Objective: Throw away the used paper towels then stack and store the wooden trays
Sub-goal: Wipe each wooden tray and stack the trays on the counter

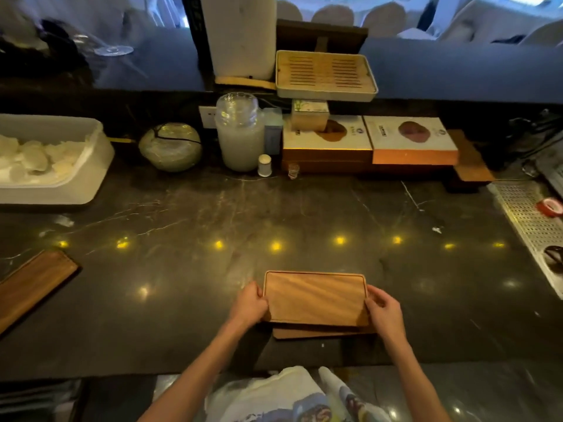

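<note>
A person at a dark marble table grips a wooden tray by both short ends, the left hand curled around its left edge and the right hand pinching its right edge. The tray sits near the table's front edge on top of a second tray, whose near edge peeks out below. A third tray lies well apart at the far left. A white tub of crumpled paper towels stands at the back left, near a jar and boxes.
</note>
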`<state>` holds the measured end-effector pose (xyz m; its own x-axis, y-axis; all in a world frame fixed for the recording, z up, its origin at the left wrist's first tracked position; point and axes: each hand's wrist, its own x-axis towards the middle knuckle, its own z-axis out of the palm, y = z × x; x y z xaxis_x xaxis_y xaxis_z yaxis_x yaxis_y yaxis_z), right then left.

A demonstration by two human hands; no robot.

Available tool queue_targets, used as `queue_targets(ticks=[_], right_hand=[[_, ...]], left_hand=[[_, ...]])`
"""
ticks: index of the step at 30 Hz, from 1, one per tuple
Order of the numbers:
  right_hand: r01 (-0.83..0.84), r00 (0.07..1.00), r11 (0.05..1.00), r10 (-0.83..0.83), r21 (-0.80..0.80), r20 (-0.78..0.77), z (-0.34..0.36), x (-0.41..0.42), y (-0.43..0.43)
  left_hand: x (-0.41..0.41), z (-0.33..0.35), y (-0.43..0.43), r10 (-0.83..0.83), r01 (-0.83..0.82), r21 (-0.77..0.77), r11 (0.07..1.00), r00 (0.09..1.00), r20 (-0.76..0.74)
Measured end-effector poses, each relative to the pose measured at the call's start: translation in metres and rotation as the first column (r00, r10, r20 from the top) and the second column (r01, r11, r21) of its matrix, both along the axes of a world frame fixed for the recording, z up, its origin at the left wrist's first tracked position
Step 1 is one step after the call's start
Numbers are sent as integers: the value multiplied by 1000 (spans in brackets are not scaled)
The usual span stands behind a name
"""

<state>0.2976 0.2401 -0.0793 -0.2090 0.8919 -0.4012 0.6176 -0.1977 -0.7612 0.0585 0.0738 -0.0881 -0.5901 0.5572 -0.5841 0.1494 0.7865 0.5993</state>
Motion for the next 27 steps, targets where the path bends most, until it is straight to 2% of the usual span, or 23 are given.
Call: queue_targets(ticks=[7, 13, 17, 24, 27], right_hand=[[-135, 986, 991, 133, 21, 97, -23, 28, 20], [-202, 974, 979, 196, 44, 112, -28, 30, 20], [-217, 968, 976, 215, 5, 129, -30, 32, 23], [-213, 971, 977, 213, -19, 107, -35, 37, 23], [-169, 985, 984, 170, -50, 19, -34, 38, 21]], left_hand=[[49, -3, 8, -65, 53, -76, 996, 985, -160], [57, 0, 5, -54, 43, -59, 997, 981, -187], [61, 0, 4, -51, 39, -70, 997, 982, -182], [66, -1, 4, -54, 29, -125, 992, 979, -197], [72, -3, 5, -75, 39, -141, 989, 963, -260]])
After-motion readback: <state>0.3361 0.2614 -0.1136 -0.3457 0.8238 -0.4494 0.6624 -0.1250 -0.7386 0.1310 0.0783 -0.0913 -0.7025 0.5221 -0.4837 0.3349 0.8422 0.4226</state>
